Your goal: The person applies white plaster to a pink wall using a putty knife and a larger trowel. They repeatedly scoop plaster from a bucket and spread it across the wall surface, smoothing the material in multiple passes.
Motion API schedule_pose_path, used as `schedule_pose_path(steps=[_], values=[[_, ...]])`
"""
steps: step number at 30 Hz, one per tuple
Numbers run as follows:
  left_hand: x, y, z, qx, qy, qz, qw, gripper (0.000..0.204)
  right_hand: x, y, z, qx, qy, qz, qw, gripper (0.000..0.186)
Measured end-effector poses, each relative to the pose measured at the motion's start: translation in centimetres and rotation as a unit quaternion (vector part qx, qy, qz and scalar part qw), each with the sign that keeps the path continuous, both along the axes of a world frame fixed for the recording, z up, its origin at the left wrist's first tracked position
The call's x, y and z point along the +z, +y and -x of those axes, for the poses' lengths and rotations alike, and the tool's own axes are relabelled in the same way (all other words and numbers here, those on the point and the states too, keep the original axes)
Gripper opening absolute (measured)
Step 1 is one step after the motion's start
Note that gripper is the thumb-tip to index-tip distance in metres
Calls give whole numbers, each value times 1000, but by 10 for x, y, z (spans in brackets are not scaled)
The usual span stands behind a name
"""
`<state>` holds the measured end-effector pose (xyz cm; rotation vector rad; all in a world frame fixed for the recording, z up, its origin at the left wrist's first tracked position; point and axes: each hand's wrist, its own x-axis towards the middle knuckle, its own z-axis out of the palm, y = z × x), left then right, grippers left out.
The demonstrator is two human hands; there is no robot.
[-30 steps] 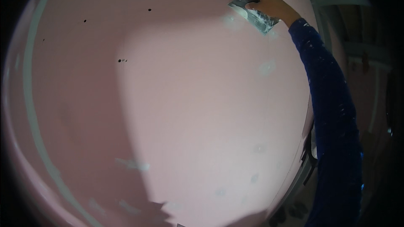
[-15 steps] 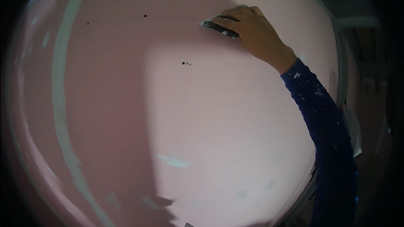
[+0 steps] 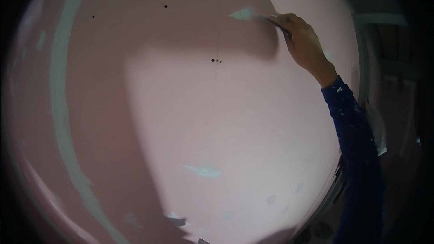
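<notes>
My right hand (image 3: 305, 45), in a blue paint-spotted sleeve, is closed around a putty knife (image 3: 280, 25) at the upper right of a pink wallboard (image 3: 181, 108). Seen nearly edge-on, the blade points left, its tip slightly blurred. Just left of it lies a pale, pointed smear of filler (image 3: 244, 14) with a small dark spot in it. My left hand is outside the picture. The corner of a flat grey thing (image 3: 203, 241) peeks in at the bottom edge; what holds it is hidden.
A pale filled seam (image 3: 59, 86) runs down the left side. Dark holes (image 3: 213, 60) dot the board, and a filler patch (image 3: 205, 171) sits lower down. Beyond the board's right edge hangs a clear plastic sheet or bag (image 3: 377, 131). Shadows cover the board's left and top.
My right hand has moved right and slightly down with the putty knife, tilting the blade edge-on. A filler smear now shows where the blade was. The view has shifted a little.
</notes>
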<state>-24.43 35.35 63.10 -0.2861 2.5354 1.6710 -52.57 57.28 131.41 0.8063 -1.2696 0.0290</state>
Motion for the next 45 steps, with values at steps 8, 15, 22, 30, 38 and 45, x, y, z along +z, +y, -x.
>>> schedule_pose_path(steps=[8, 15, 22, 30, 38, 45], values=[[0, 1, -8, 0, 3, 11, 1000, 90, 0, -53, -28, -117, -34, 49, 991, 27], [-13, -16, -17, 2, 9, 10, 1000, 89, -28, -81, -76, -114, -82, -17, 990, 27], [0, -26, -22, 0, -2, 16, 1000, 89, 86, -48, -43, -55, -182, 48, 981, 49], [8, -40, -29, 3, -4, 18, 1000, 89, 92, -35, -23, -54, -147, 39, 987, 39], [3, -34, -31, 7, -5, 33, 999, 88, -5, -103, -34, -161, -11, 59, 985, 13], [7, -25, -37, -20, -20, -12, 1000, 93, -29, -63, -55, -134, -15, -41, 990, 28]])
